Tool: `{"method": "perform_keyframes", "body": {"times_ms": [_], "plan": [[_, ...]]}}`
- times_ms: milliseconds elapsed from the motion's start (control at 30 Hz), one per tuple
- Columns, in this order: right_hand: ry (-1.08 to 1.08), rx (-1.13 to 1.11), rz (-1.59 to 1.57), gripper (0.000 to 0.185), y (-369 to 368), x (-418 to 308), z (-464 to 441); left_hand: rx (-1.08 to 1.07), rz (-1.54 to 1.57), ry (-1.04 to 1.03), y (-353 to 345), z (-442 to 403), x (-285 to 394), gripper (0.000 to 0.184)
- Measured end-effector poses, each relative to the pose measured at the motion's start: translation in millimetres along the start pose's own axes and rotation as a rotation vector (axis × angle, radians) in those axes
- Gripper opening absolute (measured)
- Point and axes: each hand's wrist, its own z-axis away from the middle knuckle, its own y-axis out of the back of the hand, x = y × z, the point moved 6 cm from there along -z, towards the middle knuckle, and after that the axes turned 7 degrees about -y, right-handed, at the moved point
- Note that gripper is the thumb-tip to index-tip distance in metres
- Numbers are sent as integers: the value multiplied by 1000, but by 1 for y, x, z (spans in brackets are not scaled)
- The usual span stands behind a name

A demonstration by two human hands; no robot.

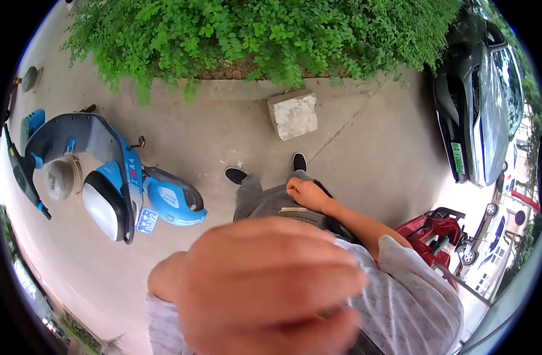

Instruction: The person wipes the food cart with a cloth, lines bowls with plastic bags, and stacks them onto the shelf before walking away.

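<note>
Very close to the camera and slightly blurred is my left hand (265,284), its back toward me and its fingers bent over to the right. Its palm, and anything in it, is hidden. My right hand (306,194) is loosely curled in front of my grey trousers (265,202), near a black item (341,228) at my hip. The inside of that hand does not show. I wear a pale patterned shirt (407,296) and dark shoes (235,175), standing on concrete pavement (206,130).
A rough whitish stone block (293,115) sits ahead of my feet, by the kerb of a green hedge (253,35). To the left is a blue scooter (129,171) beside a round stone (60,180). On the right are a dark car (481,112) and a red vehicle (428,234).
</note>
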Motion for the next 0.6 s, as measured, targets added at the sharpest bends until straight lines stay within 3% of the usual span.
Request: {"method": "perform_keyframes", "body": {"times_ms": [67,100,200,300,433,467,600], "plan": [[-20,4,20,19,20,21,10,-8,-59,23,-44,-29,2,18],[-5,14,20,19,32,33,14,379,-129,-36,-60,-40,1,14],[19,6,22,18,64,71,19,539,-277,-475,-90,-43,-18,38],[78,-34,42,17,98,122,9,679,-272,-287,-129,-67,-37,33],[231,-86,200,19,157,193,-21,13,-329,-107,-201,-93,-92,21],[243,-107,209,21,176,210,-23,3,-295,-54,-230,-90,-115,28],[202,-182,385,27,255,264,-29,201,-283,559,-307,-53,-199,27]]}}
